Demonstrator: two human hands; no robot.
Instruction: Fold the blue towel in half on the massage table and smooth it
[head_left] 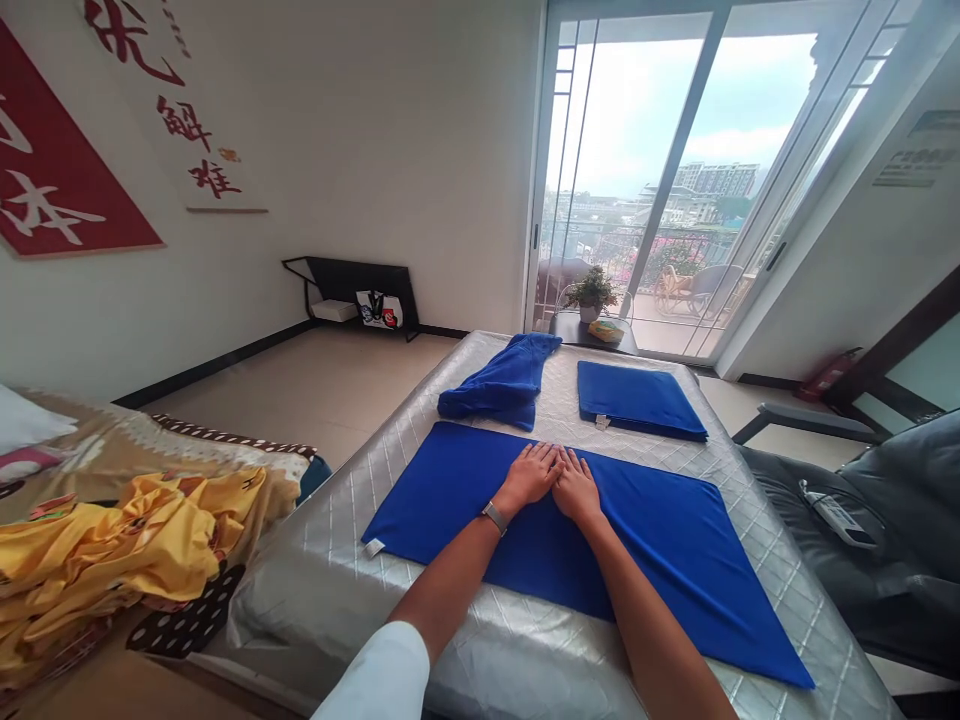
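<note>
A blue cloth [675, 530] is spread out in a long flat shape across the quilted silver mattress [322, 560], with a white tag at its left corner. My left hand [531, 474] lies flat on the cloth near its far edge, fingers stretched out. Beside it, my right hand [577, 486] also rests flat there, and the two hands touch at the thumbs. Beyond them to the left is a crumpled blue cloth [499, 385]. A neatly folded blue cloth [637, 400] with a small tag lies at the far right.
Yellow patterned fabric [142, 540] lies heaped on a bed at the left. A black armchair [795, 540] with a remote control [838, 515] on it stands close by the mattress at right. Behind the mattress, a small table holds a potted plant [592, 293] before the glass door.
</note>
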